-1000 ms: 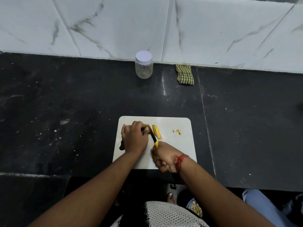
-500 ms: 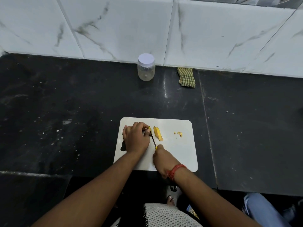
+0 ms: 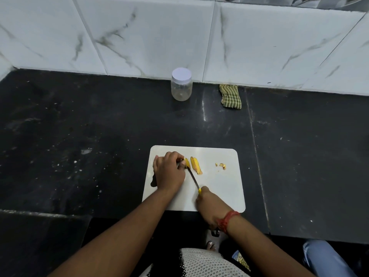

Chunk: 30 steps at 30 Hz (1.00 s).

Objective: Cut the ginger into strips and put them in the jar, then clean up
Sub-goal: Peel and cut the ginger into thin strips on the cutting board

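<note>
Two hands at work on one white cutting board, set on a black stone counter.

Left hand: fingers curled, tips pinching a ginger piece against the far-left part of the board. Most of that piece is hidden under the fingers.

Right hand: wrapped round the yellow handle of a small knife; only a sliver of handle shows. Blade runs from the hand toward the far left, its tip at the pinched piece, just beside the left fingertips.

Cut ginger slice: lies flat just right of the blade, apart from it. Ginger scraps: a few small bits further right on the board.

Jar: clear plastic, white lid on, upright at the far edge of the counter against the marble-tiled wall, well apart from the board. Nothing visible inside. Checked cloth: folded, right of the jar.

Step in hand, by judgement: slicing the held piece lengthwise; stripping, jarring and clean-up remain.

Handling notes, by judgement: keep the left fingertips tucked back, knuckles guiding the blade. Lay the piece on its flat cut face so it cannot roll. Draw the blade with light pressure, not a straight push; ginger is fibrous and may skid. Keep slices even so later strips match.
</note>
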Tool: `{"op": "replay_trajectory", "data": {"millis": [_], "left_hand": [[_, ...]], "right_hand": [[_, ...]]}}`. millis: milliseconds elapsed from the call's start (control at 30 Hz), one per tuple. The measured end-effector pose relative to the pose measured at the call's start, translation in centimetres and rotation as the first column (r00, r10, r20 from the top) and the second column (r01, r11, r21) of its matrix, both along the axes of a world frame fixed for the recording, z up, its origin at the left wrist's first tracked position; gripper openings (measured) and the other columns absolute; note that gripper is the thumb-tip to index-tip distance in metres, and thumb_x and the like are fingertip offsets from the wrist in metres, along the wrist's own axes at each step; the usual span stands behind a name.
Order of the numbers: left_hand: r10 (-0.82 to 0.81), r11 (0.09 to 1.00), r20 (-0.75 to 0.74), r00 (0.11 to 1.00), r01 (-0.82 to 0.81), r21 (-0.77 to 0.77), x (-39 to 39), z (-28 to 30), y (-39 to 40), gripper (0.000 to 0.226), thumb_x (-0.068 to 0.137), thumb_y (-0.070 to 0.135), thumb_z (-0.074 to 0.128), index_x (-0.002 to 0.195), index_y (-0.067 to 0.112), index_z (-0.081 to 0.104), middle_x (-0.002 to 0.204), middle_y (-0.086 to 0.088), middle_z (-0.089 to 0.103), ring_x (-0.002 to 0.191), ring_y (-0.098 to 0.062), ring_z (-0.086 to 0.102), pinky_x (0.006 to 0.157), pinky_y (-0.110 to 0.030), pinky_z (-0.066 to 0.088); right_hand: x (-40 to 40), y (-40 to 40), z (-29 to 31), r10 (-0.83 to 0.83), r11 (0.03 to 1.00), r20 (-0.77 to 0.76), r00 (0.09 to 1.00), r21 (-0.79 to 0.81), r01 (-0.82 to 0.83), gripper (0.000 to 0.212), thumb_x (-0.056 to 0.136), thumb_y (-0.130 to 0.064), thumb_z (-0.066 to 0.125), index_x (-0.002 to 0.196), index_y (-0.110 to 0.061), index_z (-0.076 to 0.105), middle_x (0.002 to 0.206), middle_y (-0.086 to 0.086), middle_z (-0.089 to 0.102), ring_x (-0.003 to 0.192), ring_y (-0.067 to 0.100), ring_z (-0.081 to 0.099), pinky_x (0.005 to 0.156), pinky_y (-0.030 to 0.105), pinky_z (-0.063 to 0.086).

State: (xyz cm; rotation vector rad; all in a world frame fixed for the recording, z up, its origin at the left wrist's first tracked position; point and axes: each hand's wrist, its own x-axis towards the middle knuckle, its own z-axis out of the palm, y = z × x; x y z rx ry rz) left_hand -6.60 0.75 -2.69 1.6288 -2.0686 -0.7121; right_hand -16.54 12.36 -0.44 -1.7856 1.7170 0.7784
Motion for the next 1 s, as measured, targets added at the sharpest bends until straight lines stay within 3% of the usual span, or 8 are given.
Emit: {"op": "replay_trajectory", "data": {"millis": [100,133,200,333,467,700,867,1000], "left_hand": [[-0.009,1.000,-0.006,1.000,0.009,-0.004,0.1,-0.2,0.1,0.010,0.094,0.021,0.065,0.103,0.026,0.065,0.112,0.009,0.066,0.112,-0.021,0.054,0.122,-0.041,0.012],[-0.013,1.000,-0.009,1.000,0.013,-0.005,0.2,-0.2,0.1,0.011,0.094,0.020,0.064,0.102,0.026,0.065,0.112,0.009,0.066,0.113,-0.022,0.053,0.122,-0.041,0.012],[-0.020,1.000,-0.016,1.000,0.020,-0.007,0.3,-0.2,0.0,0.012,0.094,0.018,0.063,0.102,0.026,0.065,0.112,0.009,0.065,0.113,-0.021,0.053,0.122,-0.040,0.011],[-0.019,1.000,-0.036,0.999,0.018,-0.024,0.4,-0.4,0.1,0.011,0.096,0.017,0.062,0.103,0.025,0.066,0.111,0.008,0.066,0.113,-0.021,0.053,0.122,-0.039,0.010],[-0.007,0.999,-0.037,0.999,0.006,-0.035,0.3,-0.7,0.1,0.013,0.097,0.016,0.060,0.103,0.025,0.067,0.111,0.007,0.066,0.113,-0.020,0.054,0.124,-0.040,0.011],[-0.026,0.998,-0.029,0.999,0.025,-0.055,0.2,-0.4,0.3,0.020,0.102,0.025,0.053,0.114,0.024,0.069,0.116,0.002,0.066,0.116,-0.023,0.054,0.123,-0.045,0.016],[-0.267,0.940,0.148,0.952,0.291,-0.180,0.2,-0.4,0.2,0.040,0.094,0.035,0.057,0.132,0.022,0.063,0.130,0.000,0.060,0.122,-0.028,0.049,0.123,-0.058,0.016],[-0.414,0.850,0.269,0.870,0.475,-0.229,-0.1,0.1,-0.7,0.041,0.089,0.037,0.063,0.129,0.025,0.066,0.130,0.010,0.063,0.120,-0.021,0.050,0.122,-0.062,0.014]], "right_hand": [[-0.4,0.3,1.6,-0.122,0.949,0.098,0.988,-0.281,0.145,0.048,0.088,-0.003,0.020,0.074,-0.024,0.061,0.054,-0.009,0.019,0.044,0.008,0.012,0.046,0.025,0.014],[0.2,-0.2,2.8,-0.262,0.922,0.137,0.955,-0.257,0.289,0.041,0.089,-0.002,0.020,0.081,-0.018,0.056,0.057,-0.008,0.022,0.046,0.008,0.015,0.046,0.024,0.015],[-0.1,-0.7,2.0,-0.450,0.827,0.430,0.783,-0.130,0.547,0.012,0.096,-0.003,0.030,0.095,-0.012,0.037,0.067,-0.004,0.032,0.053,0.009,0.028,0.047,0.020,0.022],[-0.1,0.5,3.5,-0.580,0.668,0.644,0.499,0.026,0.744,0.008,0.099,-0.011,0.037,0.092,-0.011,0.035,0.070,0.000,0.038,0.056,0.011,0.033,0.049,0.023,0.027],[-0.8,0.9,3.5,-0.600,0.620,0.688,0.407,0.079,0.780,0.010,0.099,-0.014,0.037,0.093,-0.006,0.037,0.071,0.004,0.040,0.055,0.013,0.035,0.048,0.023,0.028],[-2.5,0.8,3.9,-0.670,0.508,0.693,0.266,0.167,0.845,0.010,0.098,-0.024,0.036,0.092,-0.017,0.039,0.071,0.009,0.049,0.048,0.016,0.041,0.038,0.022,0.027],[-3.5,0.3,4.7,-0.708,0.347,0.702,0.077,0.250,0.904,0.009,0.099,-0.020,0.034,0.092,-0.015,0.036,0.076,0.013,0.042,0.054,0.020,0.038,0.042,0.023,0.026],[-4.1,-0.2,5.2,-0.705,0.311,0.709,0.026,0.276,0.910,0.007,0.100,-0.019,0.034,0.099,-0.013,0.037,0.075,0.012,0.041,0.050,0.018,0.037,0.042,0.022,0.026]]}}
